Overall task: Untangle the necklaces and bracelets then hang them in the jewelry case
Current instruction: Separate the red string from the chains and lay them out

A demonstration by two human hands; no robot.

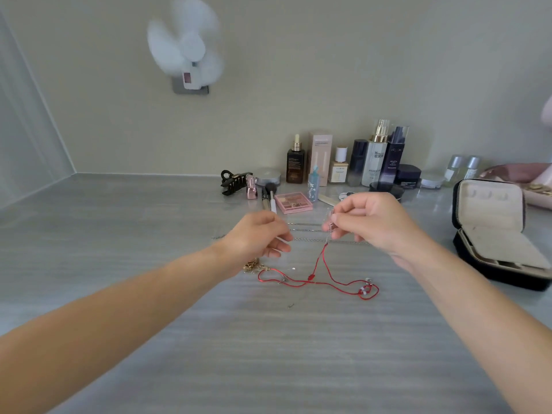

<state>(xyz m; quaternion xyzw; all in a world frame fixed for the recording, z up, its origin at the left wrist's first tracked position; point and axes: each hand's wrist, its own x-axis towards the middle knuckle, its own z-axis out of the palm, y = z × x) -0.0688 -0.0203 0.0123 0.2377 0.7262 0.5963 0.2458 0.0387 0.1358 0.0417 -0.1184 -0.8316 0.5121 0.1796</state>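
My left hand (258,237) and my right hand (370,222) are raised above the grey table, a thin silver chain (307,239) stretched between their pinching fingertips. A red cord bracelet (321,280) hangs from the chain's clasp below my right fingers and trails in loops on the table, ending in red and white beads (365,289). A gold chain bundle (254,266) lies under my left wrist. More silver chains (304,225) lie straight on the table behind my hands. The black jewelry case (495,234) stands open at the right, cream inside.
Cosmetics line the back wall: bottles (373,156), a pink eyeshadow palette (293,202), brushes (270,195), a black hair claw (233,182). A white fan (186,52) spins on the wall. A pink tray (531,180) sits behind the case.
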